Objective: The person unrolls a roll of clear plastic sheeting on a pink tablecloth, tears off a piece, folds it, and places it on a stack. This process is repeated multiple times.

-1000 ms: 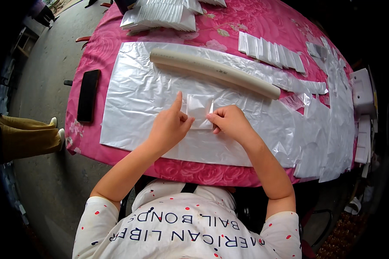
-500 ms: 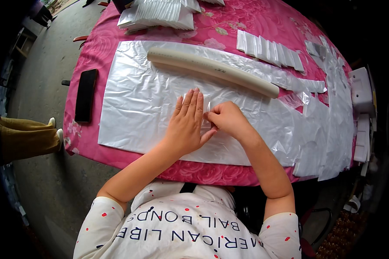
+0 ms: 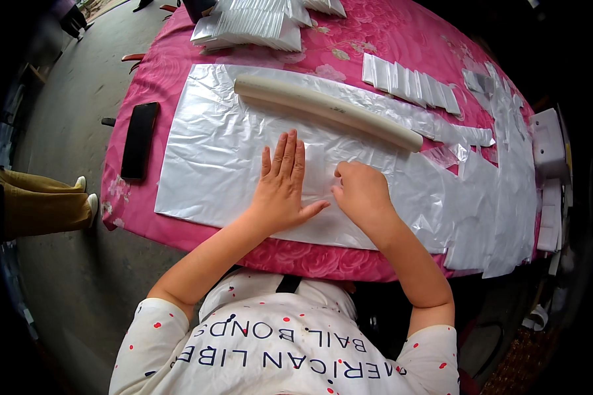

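My left hand [image 3: 280, 187] lies flat, its fingers stretched forward and the thumb out to the right. Beneath and beside it shows a small pale folded plastic piece [image 3: 315, 160], its outline faint against the large silvery-white plastic sheet [image 3: 204, 158]. To the right, my right hand [image 3: 364, 191] is curled low over the sheet. Its thumb and forefinger face the left hand; whatever they hold, if anything, cannot be made out. Beyond both hands a long beige tube [image 3: 326, 110] rests across the sheet, slanting from far left to nearer right.
Stacks of folded plastic packets [image 3: 254, 29] stand at the far edge, with a row of white packets [image 3: 410, 83] at far right. Plastic strips [image 3: 507, 178] drape the right side. A black phone [image 3: 140, 141] lies left on the pink floral cloth [image 3: 316, 260]. A person's legs [image 3: 43, 204] show at left.
My right hand has drawn away to the right from the small folded piece, which it was pinching at its edge. My left hand stays flat, with its fingers spread a little more.
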A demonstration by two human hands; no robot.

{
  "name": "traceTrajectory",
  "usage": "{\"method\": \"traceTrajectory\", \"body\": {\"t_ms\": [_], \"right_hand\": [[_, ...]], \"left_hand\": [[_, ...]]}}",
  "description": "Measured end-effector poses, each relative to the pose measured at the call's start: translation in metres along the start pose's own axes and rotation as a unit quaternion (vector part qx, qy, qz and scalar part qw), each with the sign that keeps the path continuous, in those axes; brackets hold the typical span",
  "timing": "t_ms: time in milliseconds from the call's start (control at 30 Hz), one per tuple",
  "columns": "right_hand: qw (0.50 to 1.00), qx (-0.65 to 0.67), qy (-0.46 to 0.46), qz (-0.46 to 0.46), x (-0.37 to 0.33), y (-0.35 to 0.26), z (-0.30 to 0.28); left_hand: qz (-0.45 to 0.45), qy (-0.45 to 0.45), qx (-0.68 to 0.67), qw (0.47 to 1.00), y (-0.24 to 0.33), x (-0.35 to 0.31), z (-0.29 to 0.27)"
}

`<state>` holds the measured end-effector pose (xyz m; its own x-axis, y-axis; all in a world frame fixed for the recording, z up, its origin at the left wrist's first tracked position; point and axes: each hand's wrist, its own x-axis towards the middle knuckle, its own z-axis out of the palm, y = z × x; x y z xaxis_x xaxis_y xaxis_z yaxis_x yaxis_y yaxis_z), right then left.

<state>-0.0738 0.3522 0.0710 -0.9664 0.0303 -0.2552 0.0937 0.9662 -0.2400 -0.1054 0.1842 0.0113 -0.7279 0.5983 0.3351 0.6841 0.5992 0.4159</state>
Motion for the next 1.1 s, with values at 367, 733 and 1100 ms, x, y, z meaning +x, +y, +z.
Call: {"method": "traceTrajectory", "body": {"t_ms": [367, 733, 1100], "right_hand": [[0.960, 0.087, 0.136, -0.230, 0.004, -0.058, 0.078], [0.891, 0.164, 0.041, -0.420, -0.067, -0.115, 0.083], [0.866, 0.445, 0.224, -0.043, 0.024, 0.123, -0.029]], "left_hand": [[-0.513, -0.216, -0.603, 0.572, -0.006, -0.165, -0.076], [-0.361, -0.170, -0.344, 0.850, 0.009, -0.152, -0.100], [-0.087, -0.102, -0.207, 0.969, 0.016, -0.072, -0.087]]}}
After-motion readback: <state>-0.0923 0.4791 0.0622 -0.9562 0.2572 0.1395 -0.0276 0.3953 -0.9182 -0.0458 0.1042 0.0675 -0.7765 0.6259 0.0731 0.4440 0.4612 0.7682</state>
